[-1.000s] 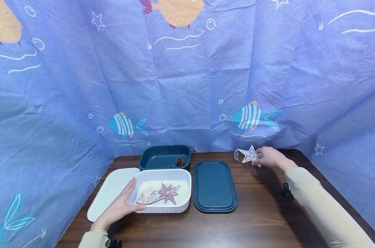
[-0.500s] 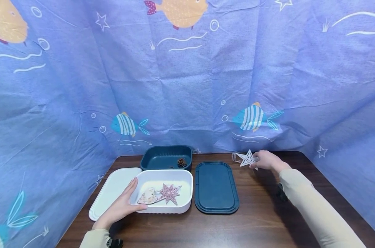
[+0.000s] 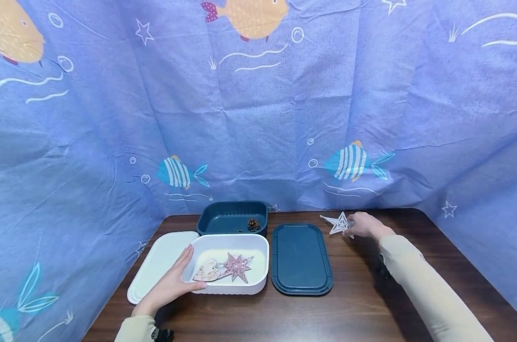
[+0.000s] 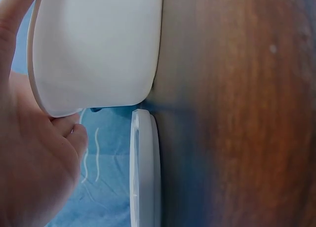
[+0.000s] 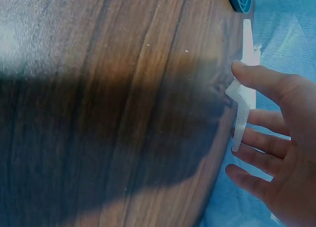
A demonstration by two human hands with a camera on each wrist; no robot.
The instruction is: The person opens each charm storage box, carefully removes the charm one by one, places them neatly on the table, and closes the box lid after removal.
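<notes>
Right hand (image 3: 365,225) pinches the white star ornament (image 3: 339,223), right of the dark-blue lid (image 3: 302,259); left hand (image 3: 172,286), fingers spread, rests against the white container (image 3: 233,289); handling the star seems the current step, the next move likely needing a secure pinch

- Tbl (image 3: 292,316): dk brn wood, glossy, rounded far R corner.
- Blue tub (image 3: 230,208): far edge of tbl, dk blue, uncovered.
- Brn pinecone (image 3: 253,223): in tub, nr R front corner.
- Blue lid (image 3: 302,259): flat, R of tub, long side front-to-back.
- White lid (image 3: 157,261): flat, L side of tbl.
- Curtain (image 3: 258,118): blue-purple, creased, behind + both sides; w/ orange fish (image 3: 256,19), striped fish (image 3: 350,161), white stars, bubbles.
</notes>
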